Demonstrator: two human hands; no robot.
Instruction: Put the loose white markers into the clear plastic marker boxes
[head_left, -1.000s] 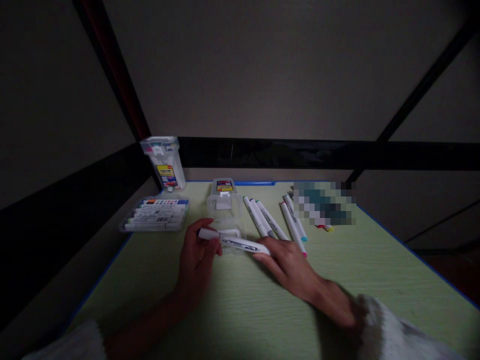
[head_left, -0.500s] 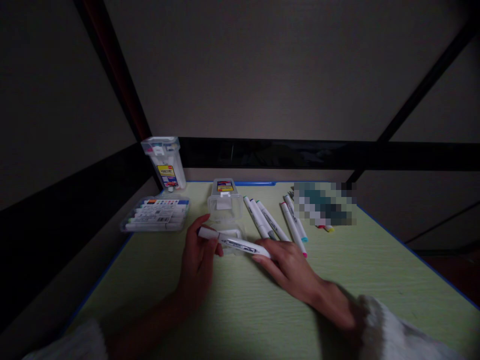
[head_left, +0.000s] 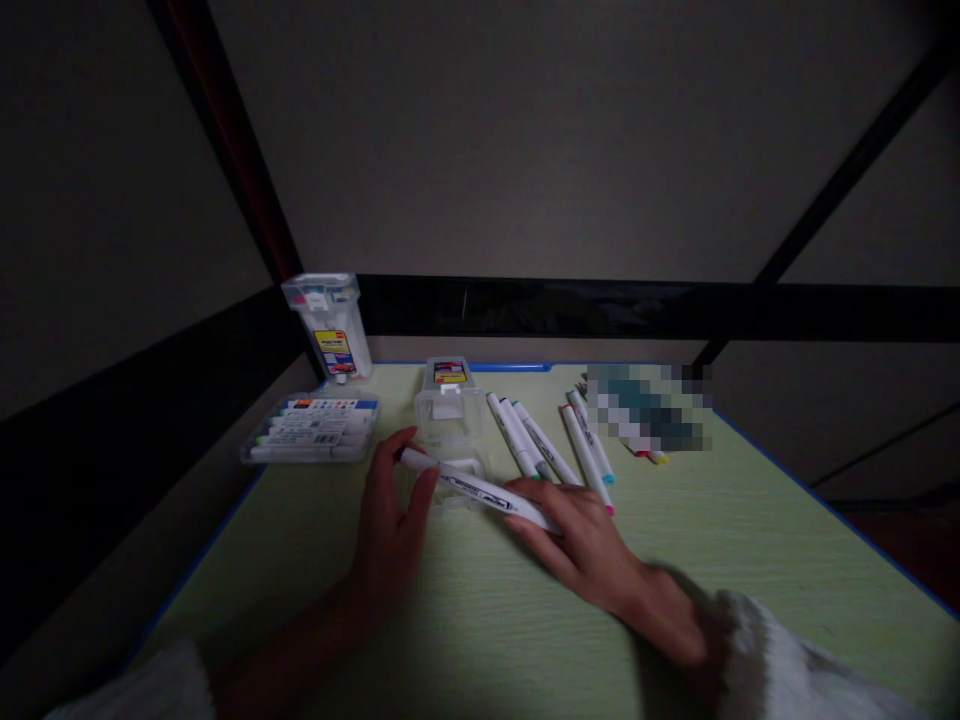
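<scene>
A white marker (head_left: 480, 490) with printed dark lettering is held slantwise between my two hands above the table. My right hand (head_left: 589, 535) grips its lower right end between thumb and fingers. At the upper left end, my left hand (head_left: 394, 510) has its index finger and thumb closed about the dark-tipped cap. Just behind the marker lies a clear plastic case (head_left: 450, 412) with a label, its lid (head_left: 469, 465) swung open toward me and partly covered by the marker. Several white markers (head_left: 545, 440) with coloured ends lie loose beyond my right hand.
At the back left stands a clear marker case (head_left: 330, 335), filled and closed. In front of it lies a flat clear case (head_left: 315, 430) of markers. A blurred patch (head_left: 649, 408) covers something at the right. The pale green table (head_left: 480, 640) has blue edges.
The marker's right end has dipped slightly and shifted right along with my right hand. My left thumb and index finger have moved a little on the cap end.
</scene>
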